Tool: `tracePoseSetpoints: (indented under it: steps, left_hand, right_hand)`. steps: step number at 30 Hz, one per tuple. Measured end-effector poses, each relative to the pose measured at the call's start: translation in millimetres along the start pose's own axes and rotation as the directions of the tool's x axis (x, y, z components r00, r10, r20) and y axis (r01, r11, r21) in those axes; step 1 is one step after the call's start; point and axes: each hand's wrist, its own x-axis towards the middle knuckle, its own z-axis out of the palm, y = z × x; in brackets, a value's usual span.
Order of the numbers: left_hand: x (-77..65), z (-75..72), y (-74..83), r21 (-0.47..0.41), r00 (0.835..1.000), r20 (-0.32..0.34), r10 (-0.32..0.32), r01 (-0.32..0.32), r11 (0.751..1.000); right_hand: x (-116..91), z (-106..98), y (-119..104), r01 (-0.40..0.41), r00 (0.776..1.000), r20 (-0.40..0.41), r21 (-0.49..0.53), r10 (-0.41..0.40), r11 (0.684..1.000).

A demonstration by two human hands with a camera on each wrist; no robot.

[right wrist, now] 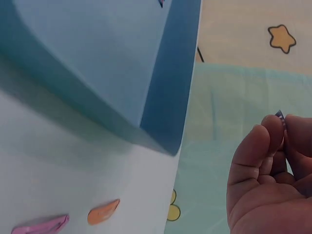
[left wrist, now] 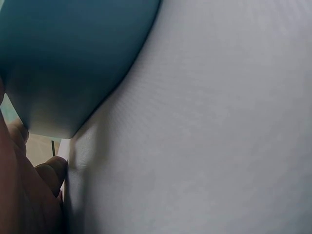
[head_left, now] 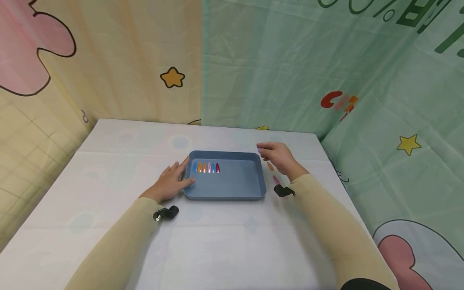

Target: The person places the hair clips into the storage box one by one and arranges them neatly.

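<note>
A blue-grey tray [head_left: 232,189] lies on the table, with a row of several glossy false nails [head_left: 204,167] in blue, orange, pink and red in its left part. My left hand [head_left: 170,183] rests against the tray's left side, fingers spread and fairly straight, the thumb over the rim. Beyond the tray's right end, my right hand [head_left: 278,157] pinches a small false nail [right wrist: 280,115] between thumb and fingertip; most of it is hidden. Below that hand, an orange false nail [right wrist: 103,212] and a pink false nail [right wrist: 41,226] lie on the table.
A white cloth covers the table [head_left: 217,241]. Behind it hang printed curtains [head_left: 253,80], yellowish on the left and green on the right. Each wrist carries a small black camera, one on the left [head_left: 167,212] and one on the right [head_left: 283,190].
</note>
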Motion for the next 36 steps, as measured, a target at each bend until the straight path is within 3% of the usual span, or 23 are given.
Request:
tracePoseSetpoints:
  steps: [10,20,36]
  left_hand:
    - [1.2,1.6,-1.9,-0.001,1.0,-0.005,-0.001,0.001,1.0]
    - [0.0,0.3,-0.4,0.0,1.0,-0.004,0.011,-0.011,1.0]
    - [1.2,1.5,-0.6,-0.005,1.0,-0.007,-0.01,0.01,1.0]
  right_hand:
    - [5,21,-14,-0.003,0.999,0.037,0.038,0.001,0.999]
    - [10,42,-18,0.019,0.998,0.058,-0.036,-0.017,0.999]
    - [23,75,-25,-0.052,0.995,0.074,-0.154,0.064,0.987]
